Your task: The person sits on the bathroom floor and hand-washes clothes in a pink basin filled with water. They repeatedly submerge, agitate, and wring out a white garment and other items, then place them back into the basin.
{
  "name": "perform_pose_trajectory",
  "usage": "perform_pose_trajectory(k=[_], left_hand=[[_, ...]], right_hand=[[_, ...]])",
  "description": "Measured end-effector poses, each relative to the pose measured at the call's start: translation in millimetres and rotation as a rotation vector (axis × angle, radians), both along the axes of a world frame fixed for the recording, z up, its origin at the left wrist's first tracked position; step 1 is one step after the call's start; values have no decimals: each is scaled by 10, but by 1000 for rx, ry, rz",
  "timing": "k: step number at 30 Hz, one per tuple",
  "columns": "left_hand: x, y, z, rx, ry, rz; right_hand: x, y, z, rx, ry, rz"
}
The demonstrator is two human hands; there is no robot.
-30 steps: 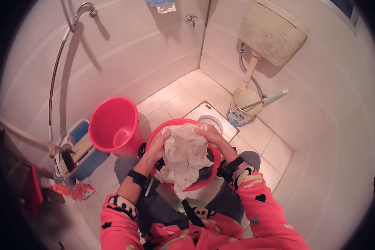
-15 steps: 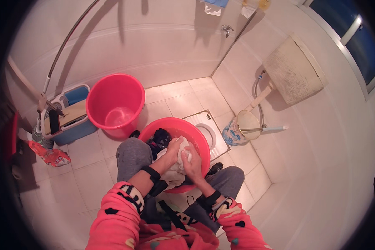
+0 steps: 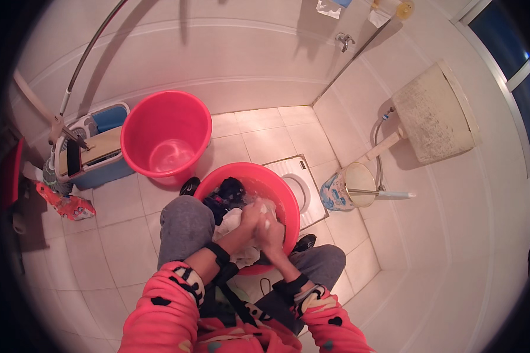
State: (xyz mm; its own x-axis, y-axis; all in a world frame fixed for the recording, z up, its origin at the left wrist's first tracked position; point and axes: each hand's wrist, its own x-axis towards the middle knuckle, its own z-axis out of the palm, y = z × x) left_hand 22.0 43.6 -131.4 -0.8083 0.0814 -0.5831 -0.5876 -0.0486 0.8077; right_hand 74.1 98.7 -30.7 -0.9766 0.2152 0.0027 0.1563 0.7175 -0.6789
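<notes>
A red basin (image 3: 294, 226) stands on the floor between my knees, with water and wet laundry in it. My left hand (image 3: 251, 216) and my right hand (image 3: 270, 233) are pressed together over the basin, fingers closed on a white cloth (image 3: 229, 222). Part of that cloth hangs below my wrists into the basin; what lies between my palms is mostly covered. A dark, bunched garment (image 3: 222, 199) rests at the basin's far left side, apart from my hands.
A tall red bucket (image 3: 203, 126) stands beyond my left knee, beside a blue mop bucket (image 3: 109, 176) and an orange packet (image 3: 70, 206). To the right are a squat toilet (image 3: 313, 197), a pail (image 3: 335, 191) with a brush handle across it, and a wall cistern (image 3: 433, 115).
My hands have come closer together and lower into the basin, and less of the white cloth shows between them. The whole view has shifted slightly.
</notes>
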Motion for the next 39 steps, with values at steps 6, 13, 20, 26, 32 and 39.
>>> perform_pose_trajectory(k=[6,13,20,26,32,39], left_hand=[[132,-48,185,-317,339,-369],[137,-73,17,-155,288,-220],[170,-107,-17,139,-129,-53],[162,-196,429,221,-250,4],[81,-325,721,583,-189,156],[-185,-532,518,650,-37,259]], right_hand=[[1,63,-8,82,187,-145],[88,22,10,141,76,93],[91,-69,204,184,74,-83],[88,80,-93,175,67,-54],[-106,553,-417,-480,-231,-233],[127,743,-58,-940,-476,40]])
